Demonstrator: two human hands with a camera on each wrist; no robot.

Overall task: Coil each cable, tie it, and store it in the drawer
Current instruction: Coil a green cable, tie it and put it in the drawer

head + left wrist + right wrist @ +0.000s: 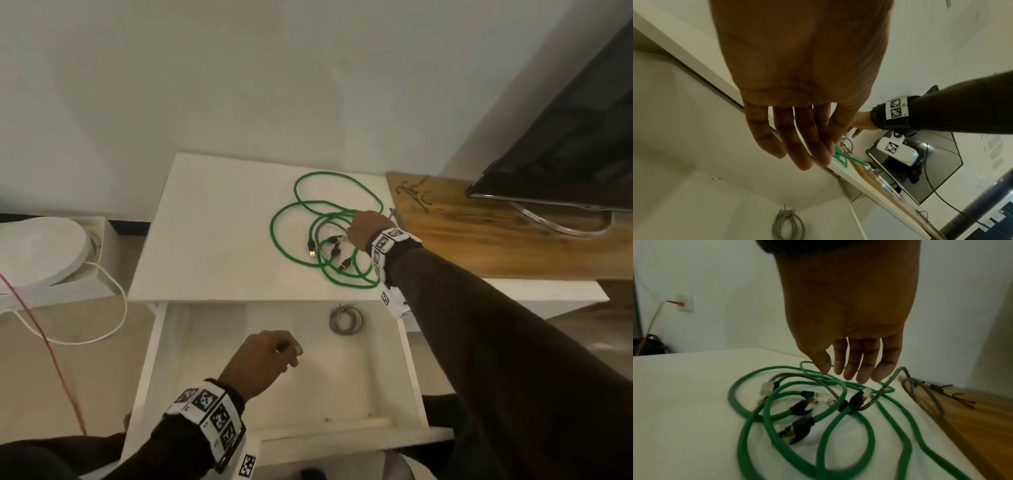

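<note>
Fingers (797, 142) of the left hand (263, 359) hang relaxed and empty over the open drawer (409, 370), where one tied grey coil (346, 320) lies at 1 o'clock. On the white surface (212, 240) sprawl the green cables (291, 253). At 3 o'clock, the right hand (368, 229) reaches down, fingers (865, 368) straight, gripping nothing. Best to pinch one plug end and draw a single cable free before coiling.

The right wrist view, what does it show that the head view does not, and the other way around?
Only the right wrist view shows the wall socket with an orange plug, and the right hand with straight fingers just above the cables. Only the head view shows the open drawer, the coiled grey cable inside it, and the left hand above it. Both show the loose green cable on the white tabletop.
</note>
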